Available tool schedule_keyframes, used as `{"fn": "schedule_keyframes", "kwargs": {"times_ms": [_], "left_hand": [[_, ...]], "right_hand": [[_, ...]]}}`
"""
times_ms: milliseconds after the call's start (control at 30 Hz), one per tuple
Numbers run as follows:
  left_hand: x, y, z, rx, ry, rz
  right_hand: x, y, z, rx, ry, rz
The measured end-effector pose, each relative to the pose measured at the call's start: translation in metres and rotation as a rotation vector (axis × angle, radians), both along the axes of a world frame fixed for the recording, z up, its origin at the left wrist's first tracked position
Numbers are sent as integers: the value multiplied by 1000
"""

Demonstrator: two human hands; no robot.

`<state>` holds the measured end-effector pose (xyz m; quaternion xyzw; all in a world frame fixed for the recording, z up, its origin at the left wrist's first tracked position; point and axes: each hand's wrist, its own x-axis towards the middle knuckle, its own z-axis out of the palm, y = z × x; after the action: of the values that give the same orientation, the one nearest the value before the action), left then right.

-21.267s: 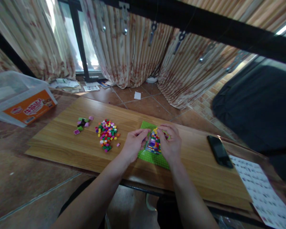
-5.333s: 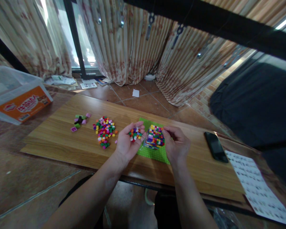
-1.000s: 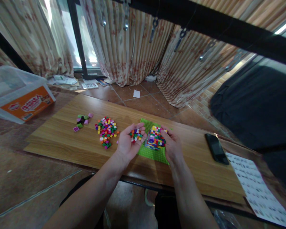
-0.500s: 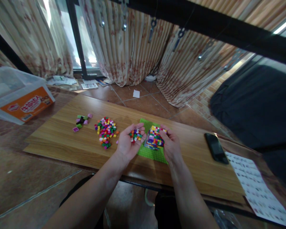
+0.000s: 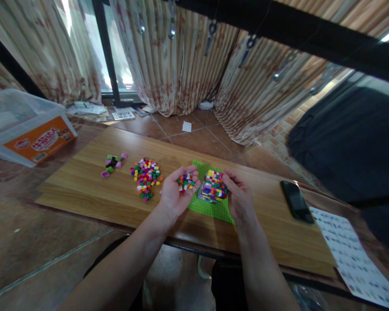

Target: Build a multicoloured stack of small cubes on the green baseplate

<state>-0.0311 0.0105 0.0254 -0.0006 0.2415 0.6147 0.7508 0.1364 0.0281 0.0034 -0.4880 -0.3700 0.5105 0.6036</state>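
Note:
My left hand (image 5: 173, 194) is turned palm up and cupped, its fingers stretched toward the right. In its palm lies a heap of small coloured toy bricks (image 5: 186, 182). Just beyond its fingertips stands a blocky stack of multicoloured bricks (image 5: 212, 188) on a green studded baseplate (image 5: 210, 211). My right hand (image 5: 241, 194) is at the right side of the stack, thumb and fingers drawn together near its upper edge. Whether a brick sits between those fingertips is too small to make out.
Left of my hands is a pile of loose bricks (image 5: 145, 175), with several larger pieces (image 5: 112, 164) farther left. A phone (image 5: 296, 202) and a printed sheet (image 5: 353, 250) lie on the right. A clear plastic bin (image 5: 29, 129) stands at far left, beside the wooden board (image 5: 84, 190).
My right hand has drawn back slightly to the right from the top of the brick stack, uncovering more of it. My left hand stays cupped around its bricks. The view shifts a little.

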Motion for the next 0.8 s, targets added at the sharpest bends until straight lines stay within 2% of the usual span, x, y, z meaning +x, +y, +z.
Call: {"fn": "schedule_keyframes", "kwargs": {"times_ms": [133, 233, 300, 367, 467, 567, 667, 800], "left_hand": [[-2, 0, 1, 6, -2, 1], [-1, -1, 1, 20, -5, -4], [-1, -1, 2, 37, -12, -6], [0, -2, 3, 63, -19, -8], [1, -3, 6, 100, -21, -19], [1, -5, 10, 109, -14, -47], [1, -6, 11, 98, 7, -67], [1, -6, 10, 116, 48, -73]], "right_hand": [[6, 2, -1, 127, -165, -166], [2, -5, 4, 324, -430, -351], [-6, -14, 12, 484, -624, -409], [-17, -26, 20, 609, -745, -305], [-33, -40, 30, 727, -867, -36], [-41, -46, 32, 743, -943, 144], [-43, -46, 29, 707, -1034, 248], [-46, -46, 27, 644, -1101, 260]]}}
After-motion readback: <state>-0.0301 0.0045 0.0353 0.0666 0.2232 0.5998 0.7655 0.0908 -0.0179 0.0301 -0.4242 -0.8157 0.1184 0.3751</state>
